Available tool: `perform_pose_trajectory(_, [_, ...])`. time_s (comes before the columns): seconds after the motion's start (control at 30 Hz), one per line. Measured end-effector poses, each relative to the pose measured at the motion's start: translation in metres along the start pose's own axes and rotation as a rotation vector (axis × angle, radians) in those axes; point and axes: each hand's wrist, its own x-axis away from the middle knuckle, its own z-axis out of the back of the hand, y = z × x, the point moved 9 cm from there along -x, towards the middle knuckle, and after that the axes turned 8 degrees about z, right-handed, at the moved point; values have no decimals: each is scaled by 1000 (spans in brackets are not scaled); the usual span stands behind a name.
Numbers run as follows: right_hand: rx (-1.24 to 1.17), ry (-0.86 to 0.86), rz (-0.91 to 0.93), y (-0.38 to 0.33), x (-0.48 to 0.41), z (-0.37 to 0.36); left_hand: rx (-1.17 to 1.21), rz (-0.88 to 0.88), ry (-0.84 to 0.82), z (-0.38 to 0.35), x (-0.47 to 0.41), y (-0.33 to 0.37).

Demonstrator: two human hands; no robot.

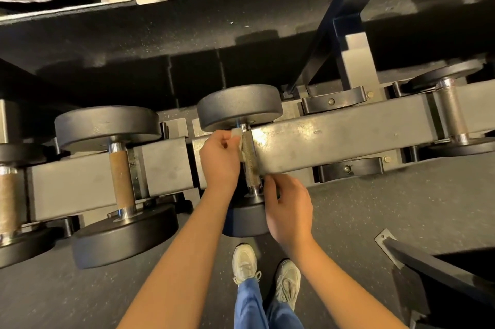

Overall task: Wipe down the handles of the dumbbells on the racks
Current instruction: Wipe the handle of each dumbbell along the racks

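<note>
A: How far along is the job judged to be?

B: Midway at most. On the rack [321, 141], only the middle dumbbell [239, 107] is being worked. Its handle [250, 159] lies across the beam, between the two grips. The dumbbells to either side are not being touched, and the left handle [122, 176] is seen brown with rust, so much is thought to be left. Whether any handle is already clean cannot be told.

A: And how are the grips placed?

B: The left grip [219, 159] is laid against the handle's left side with fingers curled. A pale wipe [237, 135] is pinched there against the upper part of the knurling. The right grip [289, 210] is held at the handle's near end, by the collar, with fingers loosely bent. Whether anything is pinched there cannot be told.
</note>
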Motion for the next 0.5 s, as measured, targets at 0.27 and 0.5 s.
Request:
perform_pose_trajectory(0.27, [58, -81, -42, -4, -2, -1, -145, 23, -142, -3, 22, -22])
perform_pose_trajectory(0.5, [70, -72, -17, -5, -1, 0, -40, 13, -8, 5, 1, 8])
